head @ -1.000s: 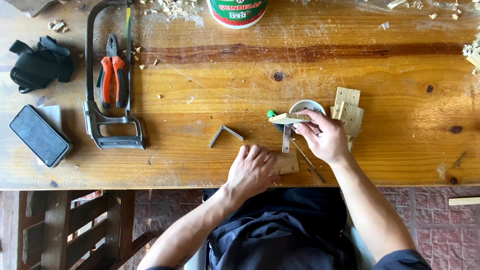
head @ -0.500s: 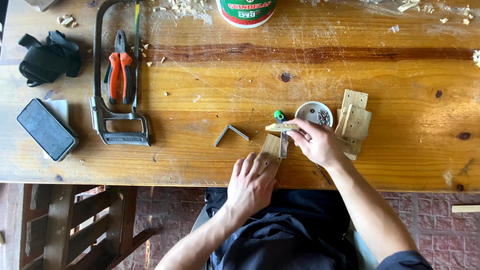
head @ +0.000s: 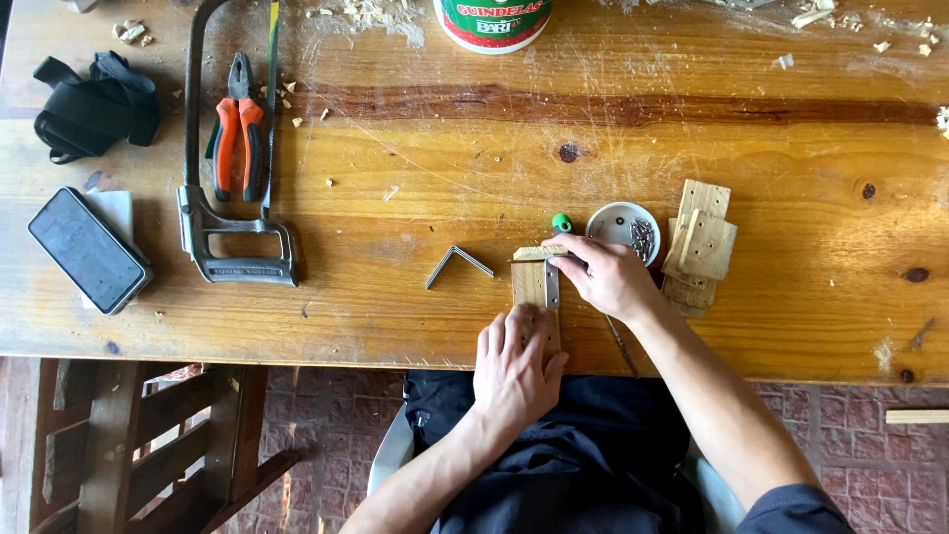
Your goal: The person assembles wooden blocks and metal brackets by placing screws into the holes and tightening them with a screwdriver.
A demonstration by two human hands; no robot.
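My left hand [head: 516, 368] lies flat on a small wooden block [head: 531, 284] at the near edge of the wooden table [head: 415, 287]. The fingers are stretched out and close together, pressing down, not gripping. My right hand [head: 605, 277] is at three o'clock from the block. Its fingers are pinched together on a thin wooden strip [head: 539, 253] that lies across the far end of the block. A grey metal bracket [head: 552, 287] lies along the block's right side.

At twelve o'clock, at the far edge of the table, stands one round tub [head: 493, 22]. It has a green and red label with white letters and a white bottom rim.

Just past my right hand I see one small white dish [head: 623, 223] with little metal screws in it. I cannot count the screws. One green knob [head: 561, 222] sits beside it, at nine o'clock from the dish. At three o'clock from the dish is a pile of flat wooden pieces [head: 700, 243]; I count about three.

At nine o'clock from the block lies one bent metal angle [head: 457, 263]. Further left is one hacksaw [head: 229, 188], with one pair of orange pliers [head: 237, 133] inside its frame. At the far left are one dark phone [head: 89, 249] and one black strap bundle [head: 94, 104].
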